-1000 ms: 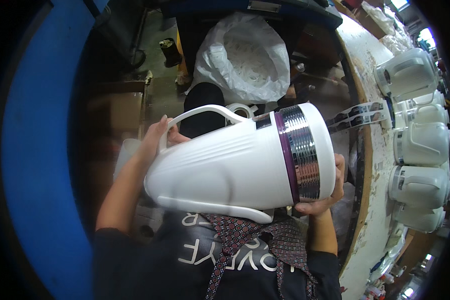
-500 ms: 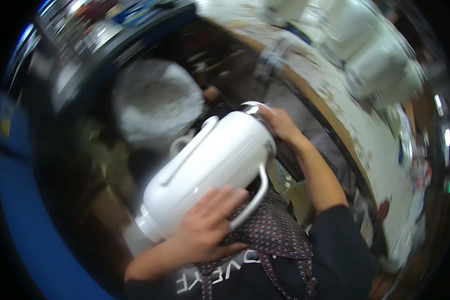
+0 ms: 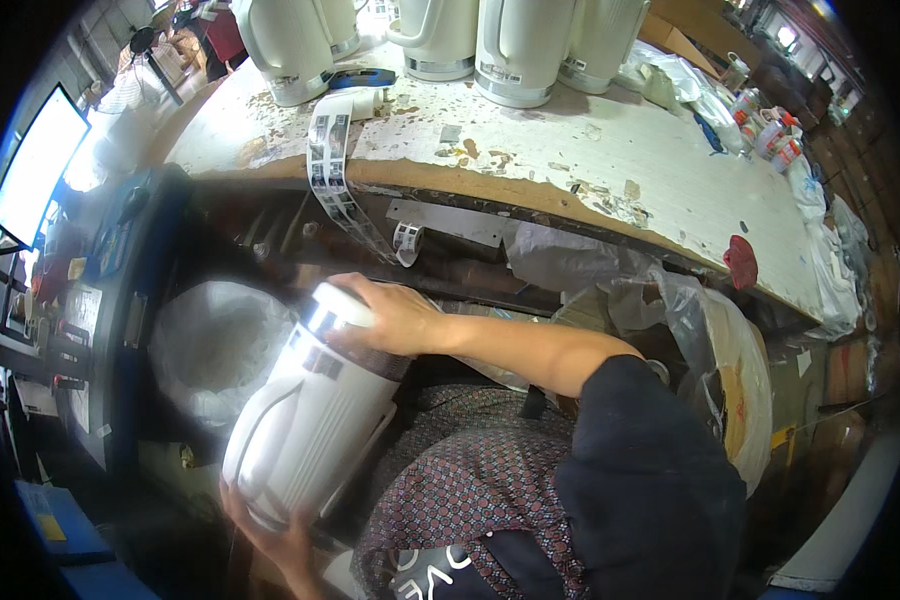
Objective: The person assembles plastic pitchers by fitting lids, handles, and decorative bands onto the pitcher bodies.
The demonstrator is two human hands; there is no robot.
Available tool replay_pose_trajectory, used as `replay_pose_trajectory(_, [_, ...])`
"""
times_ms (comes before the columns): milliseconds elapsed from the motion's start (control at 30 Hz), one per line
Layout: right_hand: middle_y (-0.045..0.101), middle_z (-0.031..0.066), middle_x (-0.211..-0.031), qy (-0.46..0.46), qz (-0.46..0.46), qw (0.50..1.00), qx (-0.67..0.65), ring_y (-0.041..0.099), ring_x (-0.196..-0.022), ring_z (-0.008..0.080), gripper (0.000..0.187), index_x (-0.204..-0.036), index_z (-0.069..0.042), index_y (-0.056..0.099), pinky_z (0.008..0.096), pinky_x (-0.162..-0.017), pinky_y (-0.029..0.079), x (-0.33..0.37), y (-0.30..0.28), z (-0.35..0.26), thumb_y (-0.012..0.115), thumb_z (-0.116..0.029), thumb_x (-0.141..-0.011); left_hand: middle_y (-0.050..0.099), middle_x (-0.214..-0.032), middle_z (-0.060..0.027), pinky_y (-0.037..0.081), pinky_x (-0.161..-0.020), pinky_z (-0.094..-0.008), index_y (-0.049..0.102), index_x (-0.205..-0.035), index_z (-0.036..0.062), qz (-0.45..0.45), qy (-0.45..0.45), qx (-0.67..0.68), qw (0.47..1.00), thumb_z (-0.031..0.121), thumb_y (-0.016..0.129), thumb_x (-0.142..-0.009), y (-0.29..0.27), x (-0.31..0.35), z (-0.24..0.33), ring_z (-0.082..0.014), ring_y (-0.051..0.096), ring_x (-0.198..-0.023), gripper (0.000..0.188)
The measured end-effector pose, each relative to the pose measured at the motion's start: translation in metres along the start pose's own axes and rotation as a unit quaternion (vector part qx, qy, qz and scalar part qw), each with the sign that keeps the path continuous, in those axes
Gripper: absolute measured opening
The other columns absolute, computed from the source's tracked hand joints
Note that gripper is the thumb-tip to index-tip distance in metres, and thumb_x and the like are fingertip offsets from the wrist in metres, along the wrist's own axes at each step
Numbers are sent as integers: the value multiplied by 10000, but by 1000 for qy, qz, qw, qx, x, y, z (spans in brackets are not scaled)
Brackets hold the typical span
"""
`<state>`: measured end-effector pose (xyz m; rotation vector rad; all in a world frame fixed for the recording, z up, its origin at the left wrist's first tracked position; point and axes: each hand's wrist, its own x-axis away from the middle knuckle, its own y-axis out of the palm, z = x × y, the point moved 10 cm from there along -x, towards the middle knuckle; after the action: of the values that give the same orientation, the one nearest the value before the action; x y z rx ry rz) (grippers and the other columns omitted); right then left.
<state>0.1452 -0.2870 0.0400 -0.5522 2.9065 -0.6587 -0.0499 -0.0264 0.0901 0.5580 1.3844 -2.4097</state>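
You have the white jug [image 3: 305,420] lying tilted across your lap in the lower left of the frame, its metal-banded top end pointing up toward the bench. Your right hand [image 3: 390,318] is wrapped over that top end, fingers curled around the band, while your left hand [image 3: 275,535] cups the base from below; only its fingertips show, so how firmly it grips cannot be told. The risk is a slip: the smooth, rounded body is carried only at its two ends, and if your lower hand lets go, the jug could slide off your knees toward the floor. The loop handle [image 3: 260,430] faces the white plastic sack [image 3: 210,345] just beside it and could snag there if you swing left. Above you, a strip of labels [image 3: 335,170] hangs over the edge of the worn white bench [image 3: 590,160]; lifting the jug straight up could catch the strip or knock the bench's underside. The other white jugs [image 3: 515,50] along the top stand well apart.
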Motion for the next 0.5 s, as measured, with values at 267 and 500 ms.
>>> replay_pose_trajectory(267, [534,177,-1031,-516,62,854,-10,533,-912,303,807,-1254,1,489,403,-787,420,67,4,-117,683,-559,-707,606,-962,-143,493,-752,-339,523,-1062,-51,171,-231,286,914,475,477,-929,-23,20,-170,-178,579,-861,545])
replay_pose_trajectory(500, [569,139,-967,-451,154,879,-8,535,-820,289,769,-1203,-29,518,399,-714,429,79,-7,-74,757,-502,-646,495,-1320,-99,385,-993,-357,428,-1347,55,236,-464,492,698,411,425,-959,51,144,-230,-231,472,-1198,526])
